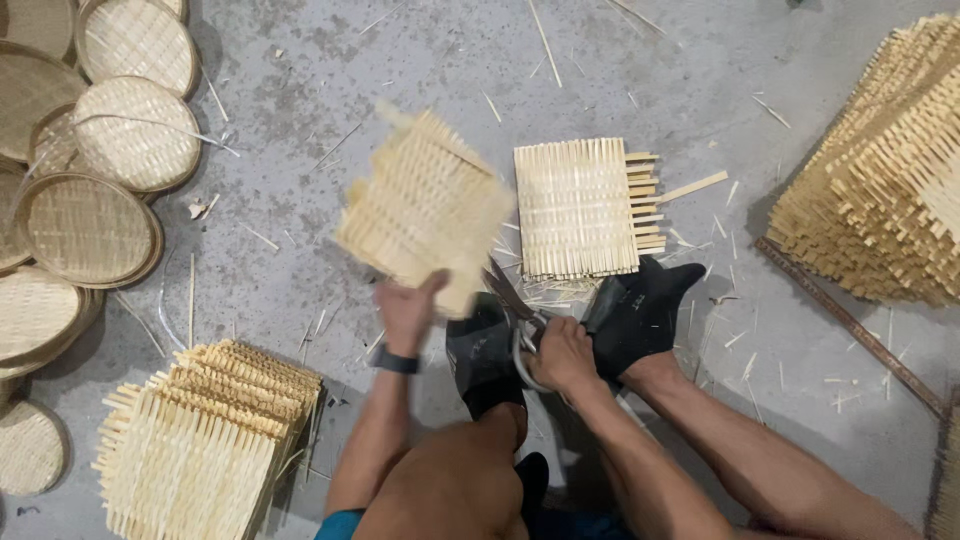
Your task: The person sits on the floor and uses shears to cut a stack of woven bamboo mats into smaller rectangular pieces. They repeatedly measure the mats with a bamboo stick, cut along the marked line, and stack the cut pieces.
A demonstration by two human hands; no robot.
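Note:
My left hand (405,308) grips the lower edge of a square woven bamboo mat (425,208), lifted above the floor and blurred with motion. My right hand (560,352) is closed around the handles of large metal shears (512,298), held low between my two feet in black socks (560,340). Another woven mat (585,207) lies flat on the concrete just beyond my right foot, its loose strip ends sticking out to the right. A dark watch sits on my left wrist (396,361).
A stack of square woven mats (205,440) lies at lower left and a taller stack (885,180) at right. Round woven trays (90,170) pile along the left edge. A long ruler (850,325) lies at right. Bamboo slivers litter the floor.

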